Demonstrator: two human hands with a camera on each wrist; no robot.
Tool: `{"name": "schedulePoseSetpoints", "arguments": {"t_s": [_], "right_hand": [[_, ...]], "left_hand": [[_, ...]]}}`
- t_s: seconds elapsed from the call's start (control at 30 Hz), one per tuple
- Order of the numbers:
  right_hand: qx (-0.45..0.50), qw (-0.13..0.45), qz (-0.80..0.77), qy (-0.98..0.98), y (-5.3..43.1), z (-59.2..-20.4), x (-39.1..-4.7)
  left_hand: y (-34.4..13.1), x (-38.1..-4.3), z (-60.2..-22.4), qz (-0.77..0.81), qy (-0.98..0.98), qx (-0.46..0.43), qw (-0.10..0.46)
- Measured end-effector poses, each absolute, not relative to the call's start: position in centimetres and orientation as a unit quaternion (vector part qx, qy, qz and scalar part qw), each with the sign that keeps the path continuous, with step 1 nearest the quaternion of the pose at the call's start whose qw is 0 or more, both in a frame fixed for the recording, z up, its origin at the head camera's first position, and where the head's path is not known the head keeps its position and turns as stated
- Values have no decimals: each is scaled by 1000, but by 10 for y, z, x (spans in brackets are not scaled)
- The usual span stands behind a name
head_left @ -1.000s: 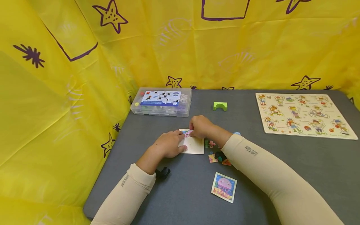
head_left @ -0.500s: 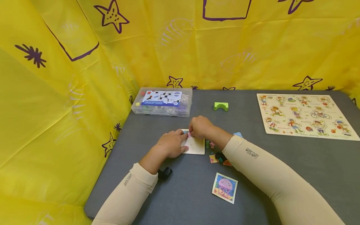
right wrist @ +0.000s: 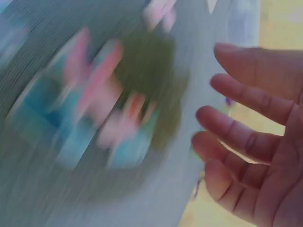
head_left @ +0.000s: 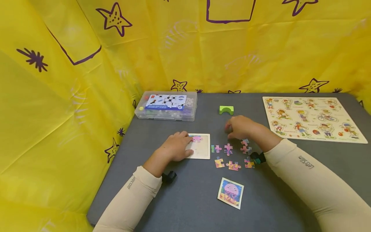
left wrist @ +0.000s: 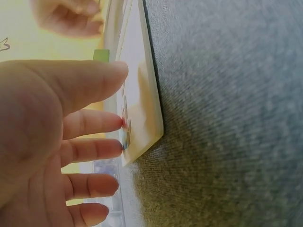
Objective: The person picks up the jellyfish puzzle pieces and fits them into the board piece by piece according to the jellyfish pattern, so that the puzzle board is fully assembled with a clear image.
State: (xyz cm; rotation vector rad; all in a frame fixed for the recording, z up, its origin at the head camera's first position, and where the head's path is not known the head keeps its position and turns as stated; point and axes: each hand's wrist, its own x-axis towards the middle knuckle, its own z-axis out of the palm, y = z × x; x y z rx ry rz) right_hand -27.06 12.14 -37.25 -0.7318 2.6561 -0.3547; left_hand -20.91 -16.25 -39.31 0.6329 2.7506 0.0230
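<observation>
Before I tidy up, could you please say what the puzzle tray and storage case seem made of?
Puzzle tray: probably wood or fibreboard, smooth and matte, by its pale, flat face.
Storage case: likely plastic, slightly glossy, by its see-through walls.

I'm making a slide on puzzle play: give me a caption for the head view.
Left hand at the puzzle tray, right hand empty above the table, loose pieces lying nearby.

The right hand (right wrist: 253, 135) is hanging just apart from some blurry pink and blue pieces (right wrist: 92, 106). Its fingers are bending a little. The pieces are lying on the gray table (right wrist: 118, 203). Yellow cloth (right wrist: 279, 28) is showing behind the hand.
</observation>
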Motion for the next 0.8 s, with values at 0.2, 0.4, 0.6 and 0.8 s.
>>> {"name": "schedulePoseSetpoints", "arguments": {"t_s": [0.2, 0.4, 0.6, 0.8], "right_hand": [[-248, 196, -126, 940, 164, -383, -264], [-234, 175, -170, 941, 175, -392, -261], [-191, 159, -244, 937, 161, -389, -267], [-134, 207, -363, 898, 120, -386, -272]], "left_hand": [[-167, -209, -392, 5, 961, 227, 161], [-163, -210, -394, 24, 954, 248, 166], [-158, -208, -395, 22, 946, 278, 163], [-153, -208, -395, 26, 943, 287, 168]]}}
